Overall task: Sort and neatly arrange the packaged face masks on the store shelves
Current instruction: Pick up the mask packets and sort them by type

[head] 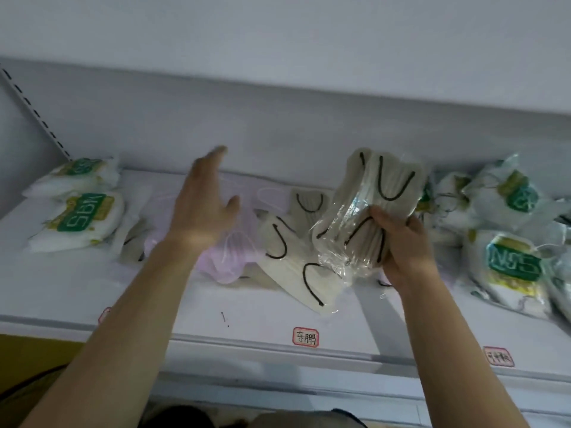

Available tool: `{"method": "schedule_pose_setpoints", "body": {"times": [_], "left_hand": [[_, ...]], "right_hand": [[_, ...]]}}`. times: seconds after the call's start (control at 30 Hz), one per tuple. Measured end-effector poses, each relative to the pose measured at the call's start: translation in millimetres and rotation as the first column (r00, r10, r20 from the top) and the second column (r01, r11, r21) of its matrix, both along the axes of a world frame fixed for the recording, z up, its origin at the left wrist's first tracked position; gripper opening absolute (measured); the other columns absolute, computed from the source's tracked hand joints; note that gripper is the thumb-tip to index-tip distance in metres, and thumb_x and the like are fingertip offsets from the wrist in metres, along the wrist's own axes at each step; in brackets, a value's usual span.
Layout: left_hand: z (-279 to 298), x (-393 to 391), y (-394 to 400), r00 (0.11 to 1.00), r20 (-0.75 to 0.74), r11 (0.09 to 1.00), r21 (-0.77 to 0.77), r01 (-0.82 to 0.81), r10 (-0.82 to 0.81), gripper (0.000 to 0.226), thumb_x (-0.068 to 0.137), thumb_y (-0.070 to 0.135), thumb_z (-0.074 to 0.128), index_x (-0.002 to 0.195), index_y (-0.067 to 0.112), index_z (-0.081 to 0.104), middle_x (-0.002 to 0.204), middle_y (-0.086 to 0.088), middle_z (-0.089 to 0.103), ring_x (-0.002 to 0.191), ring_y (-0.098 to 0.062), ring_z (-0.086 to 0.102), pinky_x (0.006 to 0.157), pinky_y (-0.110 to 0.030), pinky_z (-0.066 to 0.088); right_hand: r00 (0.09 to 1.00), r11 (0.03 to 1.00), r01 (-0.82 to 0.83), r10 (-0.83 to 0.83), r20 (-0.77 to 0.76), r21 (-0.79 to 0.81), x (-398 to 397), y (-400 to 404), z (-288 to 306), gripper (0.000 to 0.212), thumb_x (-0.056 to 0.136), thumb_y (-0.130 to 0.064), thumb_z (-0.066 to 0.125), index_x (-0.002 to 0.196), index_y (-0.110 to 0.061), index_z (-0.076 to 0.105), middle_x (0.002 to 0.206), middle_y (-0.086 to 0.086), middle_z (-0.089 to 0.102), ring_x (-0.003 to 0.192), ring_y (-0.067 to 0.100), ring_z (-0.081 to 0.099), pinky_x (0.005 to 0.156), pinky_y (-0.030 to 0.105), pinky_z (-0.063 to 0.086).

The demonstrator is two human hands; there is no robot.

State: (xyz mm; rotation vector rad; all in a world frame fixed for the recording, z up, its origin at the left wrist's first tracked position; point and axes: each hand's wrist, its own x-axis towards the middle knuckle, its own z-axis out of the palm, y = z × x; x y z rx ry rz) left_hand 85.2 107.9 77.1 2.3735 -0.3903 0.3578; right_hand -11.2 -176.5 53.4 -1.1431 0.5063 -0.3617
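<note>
My right hand [401,242] grips a clear pack of beige masks with black ear loops [367,205], held upright above the white shelf [216,310]. My left hand [204,205] hovers with straight fingers over the pink mask packs [228,261], holding nothing. More beige packs [293,257] lie flat between my hands. White packs with green N95 labels lie in two groups, one at the left [77,217] and one at the right [513,264].
Handwritten price tags [305,336] sit along the shelf's front edge. A slotted upright [34,112] stands at the far left. The shelf's back panel [278,128] rises behind the packs. Another beige pack [133,242] pokes out beside the left N95 group.
</note>
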Motion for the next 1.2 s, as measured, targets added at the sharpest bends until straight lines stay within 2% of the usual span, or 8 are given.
{"method": "schedule_pose_setpoints", "body": {"times": [0.07, 0.13, 0.27, 0.53, 0.77, 1.03, 1.13, 1.2], "left_hand": [[11, -13, -30, 0.943, -0.136, 0.933, 0.154, 0.324, -0.305, 0.064, 0.082, 0.005, 0.076, 0.142, 0.014, 0.055, 0.141, -0.006, 0.059, 0.131, -0.024, 0.054, 0.105, -0.020, 0.034], [9, -27, -60, 0.805, -0.384, 0.759, 0.310, 0.573, -0.451, 0.066, 0.080, 0.007, 0.077, 0.142, 0.021, 0.057, 0.141, 0.001, 0.057, 0.132, -0.017, 0.049, 0.109, -0.031, 0.037], [-8, -19, -89, 0.750, -0.475, 0.469, 0.587, 0.660, -0.461, 0.077, 0.067, 0.018, 0.081, 0.134, 0.039, 0.050, 0.131, 0.013, 0.054, 0.127, -0.016, 0.044, 0.100, -0.046, 0.039], [-4, -6, -89, 0.817, -0.422, 0.580, 0.575, 0.577, -0.393, 0.028, 0.090, 0.018, 0.063, 0.108, 0.039, 0.066, 0.107, 0.019, 0.061, 0.111, -0.009, 0.055, 0.095, -0.042, 0.044], [-11, -38, -140, 0.946, 0.046, 0.924, 0.234, 0.303, -0.322, 0.013, 0.091, 0.012, 0.069, 0.099, 0.019, 0.076, 0.095, 0.001, 0.067, 0.088, -0.023, 0.066, 0.078, -0.039, 0.053], [-22, -50, -184, 0.845, -0.384, 0.839, 0.251, 0.483, -0.372, 0.040, 0.095, 0.051, 0.062, 0.121, 0.021, 0.067, 0.107, 0.006, 0.071, 0.097, -0.013, 0.066, 0.084, -0.030, 0.051], [-22, -21, -199, 0.920, -0.280, 0.833, 0.409, 0.373, -0.274, 0.032, 0.101, 0.031, 0.058, 0.131, 0.022, 0.062, 0.128, -0.005, 0.064, 0.117, -0.027, 0.061, 0.095, -0.040, 0.050], [-23, -11, -210, 0.917, -0.313, 0.692, 0.606, 0.392, -0.246, 0.061, 0.091, 0.011, 0.061, 0.146, 0.030, 0.048, 0.146, -0.003, 0.046, 0.132, -0.032, 0.046, 0.100, -0.046, 0.044]], "right_hand": [[1.000, 1.000, 0.007, -0.007, -0.003, 0.019, -3, -14, -1, 0.023, 0.092, -0.003, 0.071, 0.114, 0.000, 0.067, 0.098, 0.009, 0.076, 0.086, 0.021, 0.074, 0.076, 0.039, 0.060], [1.000, 0.999, -0.005, 0.005, -0.015, 0.041, -7, -23, -3, 0.032, 0.091, -0.002, 0.071, 0.122, 0.003, 0.065, 0.102, 0.011, 0.075, 0.087, 0.022, 0.074, 0.076, 0.039, 0.062], [0.997, 0.998, -0.053, 0.055, -0.049, 0.041, -22, -41, -6, 0.027, 0.091, -0.001, 0.070, 0.118, -0.002, 0.066, 0.096, 0.007, 0.078, 0.084, 0.020, 0.076, 0.078, 0.041, 0.062], [0.983, 0.993, -0.117, 0.120, -0.138, 0.027, -48, -86, -26, 0.026, 0.092, -0.002, 0.071, 0.117, 0.000, 0.067, 0.104, 0.015, 0.078, 0.092, 0.028, 0.077, 0.074, 0.040, 0.063], [0.980, 0.985, -0.169, 0.172, -0.097, 0.032, -59, -102, -29, 0.028, 0.092, -0.001, 0.068, 0.119, -0.007, 0.067, 0.108, 0.013, 0.078, 0.098, 0.030, 0.076, 0.081, 0.044, 0.061], [0.992, 0.992, -0.101, 0.106, -0.067, 0.076, -75, -119, -36, 0.035, 0.091, 0.000, 0.064, 0.123, -0.012, 0.066, 0.114, 0.019, 0.075, 0.105, 0.039, 0.072, 0.091, 0.055, 0.058], [0.996, 0.993, -0.071, 0.076, -0.047, 0.098, -76, -116, -36, 0.033, 0.090, 0.002, 0.064, 0.118, -0.013, 0.068, 0.112, 0.019, 0.075, 0.104, 0.041, 0.072, 0.090, 0.056, 0.058], [0.997, 0.992, -0.055, 0.060, -0.044, 0.111, -77, -114, -34, 0.031, 0.089, 0.004, 0.064, 0.114, -0.013, 0.069, 0.108, 0.019, 0.076, 0.101, 0.040, 0.073, 0.089, 0.057, 0.059]]}}
